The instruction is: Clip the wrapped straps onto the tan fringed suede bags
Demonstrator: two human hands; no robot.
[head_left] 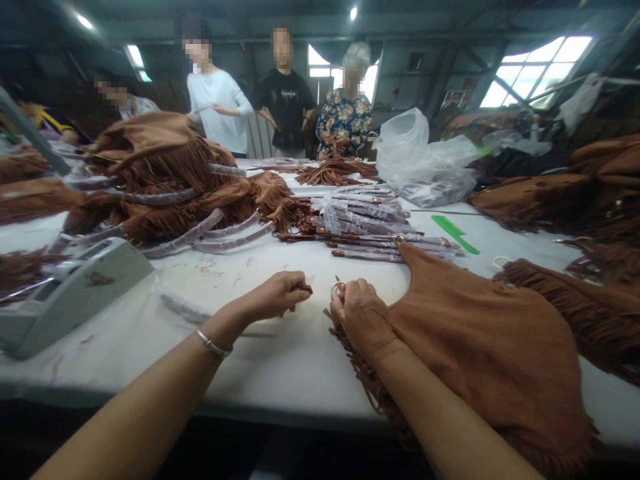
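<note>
A brown suede fringed bag point(485, 333) lies on the white table at the right, partly under my right forearm. My right hand point(363, 313) is closed at the bag's near corner, pinching a gold-coloured metal ring point(339, 287). Just left of it, my left hand point(280, 292) is closed, with a small brown end showing at its fingertips. A plastic-wrapped strap point(183, 308) runs behind my left wrist and seems to lead to that end; part of it is hidden. A small gap separates the two hands.
Brown fringed bags point(150, 153) with wrapped handles are piled at the left, behind a grey device point(75, 293). Wrapped straps point(365, 217), a green plastic tool point(455, 233) and a clear plastic bag point(425, 160) lie ahead. More bags point(575, 300) lie right; several people stand across the table.
</note>
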